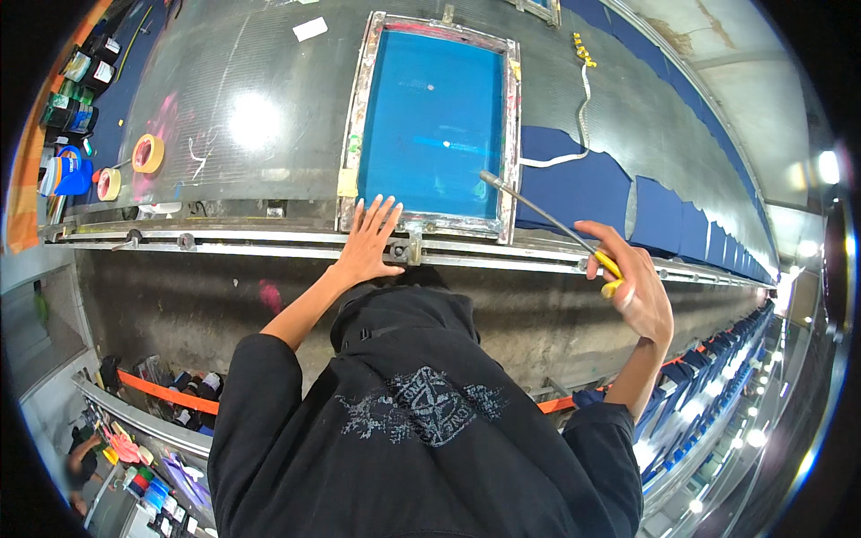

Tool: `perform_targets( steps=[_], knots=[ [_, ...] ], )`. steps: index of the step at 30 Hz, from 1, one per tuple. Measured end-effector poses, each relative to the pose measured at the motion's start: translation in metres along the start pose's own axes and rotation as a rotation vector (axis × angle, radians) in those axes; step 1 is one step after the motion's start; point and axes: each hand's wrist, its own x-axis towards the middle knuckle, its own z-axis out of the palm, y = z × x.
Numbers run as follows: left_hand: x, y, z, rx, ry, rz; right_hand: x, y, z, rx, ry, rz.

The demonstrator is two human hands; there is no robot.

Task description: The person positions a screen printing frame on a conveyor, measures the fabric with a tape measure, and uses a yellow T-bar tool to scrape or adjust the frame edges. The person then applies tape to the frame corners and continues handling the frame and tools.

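A screen printing frame (511, 134) with blue mesh (430, 108) lies on the long table in front of me. Its wooden sides are stained with paint and patched with tape. My left hand (366, 247) is open, fingers spread, with the fingertips at the frame's near left corner and the thumb by a metal bracket (414, 248) on the rail. In my right hand (635, 285) is a screwdriver (547, 218), its yellow handle within my fingers. The long metal shaft points left, and its tip shows over the near right part of the mesh.
A metal rail (502, 255) runs along the table's near edge. Dark blue fabric pieces (574, 184) line the table to the right, beside a white strap (586, 108). Tape rolls (148, 153), a blue jug (72, 172) and dark ink containers (67, 114) stand at the left. Another person (82, 462) is at lower left.
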Motion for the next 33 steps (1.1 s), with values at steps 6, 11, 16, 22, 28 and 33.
perform_targets(
  steps=[6, 11, 16, 22, 28, 33],
  knots=[
    [0.002, 0.013, 0.031, -0.121, 0.129, 0.070, 0.003, -0.038, 0.030, -0.228, 0.225, -0.076],
    [0.001, 0.014, 0.047, -0.118, 0.243, 0.083, 0.017, -0.050, 0.051, -0.426, 0.517, -0.283],
    [0.000, 0.013, 0.045, -0.135, 0.251, 0.071, 0.037, -0.049, 0.091, -0.293, 0.313, -0.266],
    [-0.002, 0.012, 0.050, -0.120, 0.255, 0.054, 0.051, -0.037, 0.127, -0.402, 0.212, -0.368],
    [-0.003, 0.013, 0.051, -0.127, 0.221, 0.037, 0.065, -0.032, 0.139, -0.435, 0.233, -0.400],
    [-0.002, 0.010, 0.053, -0.120, 0.231, 0.044, 0.069, -0.027, 0.138, -0.436, 0.235, -0.371]
  ],
)
